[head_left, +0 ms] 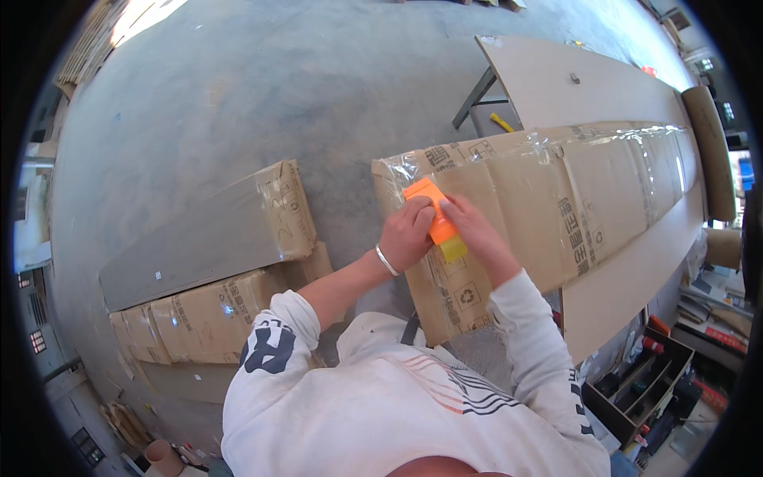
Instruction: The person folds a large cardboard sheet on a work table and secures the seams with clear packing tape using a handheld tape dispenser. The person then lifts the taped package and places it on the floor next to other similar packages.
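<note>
Both my hands are closed on an orange and yellow tape dispenser (429, 200) above the near end of a long cardboard box (524, 187). My left hand (408, 232) grips it from the left, fingers curled. Against its right side, my right hand (479, 238) has the thumb near the top; its other fingers are partly hidden. The yellow end (454, 248) points toward me. Shiny clear tape covers the box's end edge and runs along its far side. Whether a strip of tape runs from the dispenser to the box, I cannot tell.
The box lies on a long pale board (636, 274). Another board (580, 83) with a yellow tool (501, 122) beside it is farther off. At left lie more taped boxes (207, 306) and a grey panel (191, 238). A divided tool tray (640, 385) stands lower right.
</note>
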Available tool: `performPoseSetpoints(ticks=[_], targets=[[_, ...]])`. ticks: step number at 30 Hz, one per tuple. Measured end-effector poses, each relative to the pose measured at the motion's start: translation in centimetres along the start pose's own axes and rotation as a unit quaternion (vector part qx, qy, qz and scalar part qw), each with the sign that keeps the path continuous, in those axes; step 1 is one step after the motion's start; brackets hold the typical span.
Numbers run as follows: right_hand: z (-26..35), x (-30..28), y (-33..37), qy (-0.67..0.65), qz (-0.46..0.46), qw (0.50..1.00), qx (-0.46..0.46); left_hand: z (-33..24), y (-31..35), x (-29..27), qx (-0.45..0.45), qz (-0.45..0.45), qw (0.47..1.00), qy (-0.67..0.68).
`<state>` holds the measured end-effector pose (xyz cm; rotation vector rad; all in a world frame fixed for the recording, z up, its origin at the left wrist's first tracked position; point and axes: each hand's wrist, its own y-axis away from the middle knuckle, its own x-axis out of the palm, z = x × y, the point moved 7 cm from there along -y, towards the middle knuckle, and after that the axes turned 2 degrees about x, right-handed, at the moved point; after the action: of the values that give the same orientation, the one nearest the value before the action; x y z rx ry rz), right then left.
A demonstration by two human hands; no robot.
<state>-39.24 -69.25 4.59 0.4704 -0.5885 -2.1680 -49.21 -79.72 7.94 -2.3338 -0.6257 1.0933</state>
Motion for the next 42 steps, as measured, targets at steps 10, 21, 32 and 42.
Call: performPoseSetpoints(ticks=[10, 21, 32, 42], targets=[[-5.1, 1.2, 7.8, -0.107, 0.091, 0.99, 0.007, 3.3, 5.0, -1.3, -0.171, 0.011, 0.981, 0.088], [-38.0, -4.4, 36.4, 0.068, -0.09, 0.994, 0.003, -5.4, 12.6, 10.2, -0.075, 0.231, 0.935, -0.258], [-35.3, 0.6, 12.2, 0.165, -0.114, 0.97, 0.137, -18.6, 21.6, 14.3, 0.059, 0.293, 0.929, -0.217], [-45.2, -2.9, 15.2, 0.37, -0.135, 0.911, 0.124, -19.7, 21.8, 14.5, 0.173, 0.413, 0.848, -0.284]])
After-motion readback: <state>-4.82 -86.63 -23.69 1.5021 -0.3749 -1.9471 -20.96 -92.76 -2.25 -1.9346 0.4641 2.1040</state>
